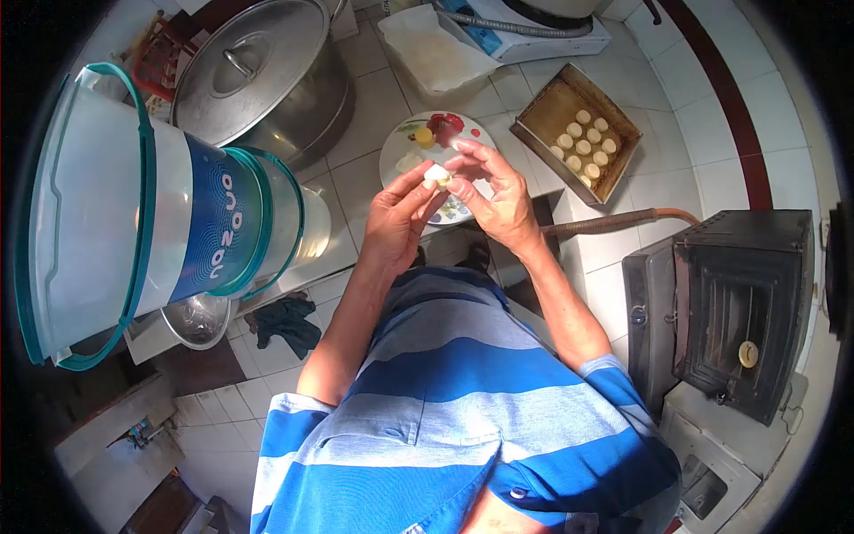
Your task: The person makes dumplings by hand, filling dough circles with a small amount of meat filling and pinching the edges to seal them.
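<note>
two hands, left (396, 218) and right (498, 200), were pinched together on a dough lump (436, 176) above the plate (418, 142), which a loose grip could drop onto the floor, with a baking tray (534, 120), pot (258, 71), bucket (133, 214) and oven (738, 303) crowded around.

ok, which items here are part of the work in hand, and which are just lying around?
In use: left hand, right hand, dough piece, flowered plate, tray of dough balls.

Lying about: lidded steel pot, plastic bucket, dark oven, rag.
</note>
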Motion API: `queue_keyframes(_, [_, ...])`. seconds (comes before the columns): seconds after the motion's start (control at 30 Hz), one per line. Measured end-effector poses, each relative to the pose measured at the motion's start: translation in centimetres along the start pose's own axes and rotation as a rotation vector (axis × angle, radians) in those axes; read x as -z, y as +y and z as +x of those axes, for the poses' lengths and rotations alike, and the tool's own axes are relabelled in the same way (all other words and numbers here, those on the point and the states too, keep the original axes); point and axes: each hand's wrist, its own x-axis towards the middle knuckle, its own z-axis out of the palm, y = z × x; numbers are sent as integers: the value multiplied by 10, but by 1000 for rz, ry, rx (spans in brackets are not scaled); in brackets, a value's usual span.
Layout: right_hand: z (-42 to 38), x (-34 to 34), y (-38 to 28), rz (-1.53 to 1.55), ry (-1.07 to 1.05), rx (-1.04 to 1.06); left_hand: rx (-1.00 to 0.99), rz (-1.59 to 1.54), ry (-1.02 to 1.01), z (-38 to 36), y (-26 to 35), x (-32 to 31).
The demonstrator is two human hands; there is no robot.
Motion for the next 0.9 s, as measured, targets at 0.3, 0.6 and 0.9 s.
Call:
queue_keyframes(0.3, [-7, 8, -10, -453, 80, 260, -26, -56, -19, 2, 1, -3])
queue_keyframes(0.6, [-10, 10, -5, -844, 25, 473, -45, 75, 38, 11, -4, -2])
queue_keyframes(0.9, [-12, 10, -3, -989, -35, 462, -1, 75, 35, 13, -1, -4])
